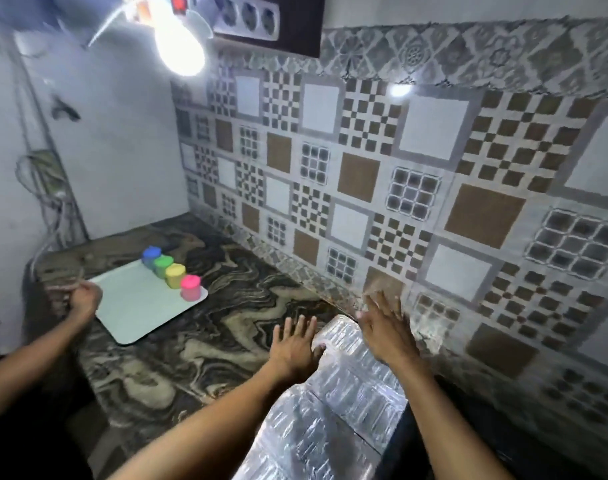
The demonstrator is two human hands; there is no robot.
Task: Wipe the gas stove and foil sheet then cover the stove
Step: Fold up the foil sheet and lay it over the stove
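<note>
A shiny embossed foil sheet (333, 407) lies spread over a raised shape at the lower middle, running from the tiled wall toward the bottom edge. The stove itself is hidden beneath it. My left hand (297, 344) lies flat with fingers spread at the foil's far left corner, partly on the counter. My right hand (385, 327) is blurred, fingers straight, hovering above the foil's far end close to the wall. Neither hand holds anything.
A marbled brown counter (205, 344) stretches left. A white tray (140, 306) holds several coloured tubs (172, 275). Another person's hand (82, 299) is by the tray's left corner. The patterned tile wall (417, 188) is close behind; a bright bulb (179, 46) hangs above.
</note>
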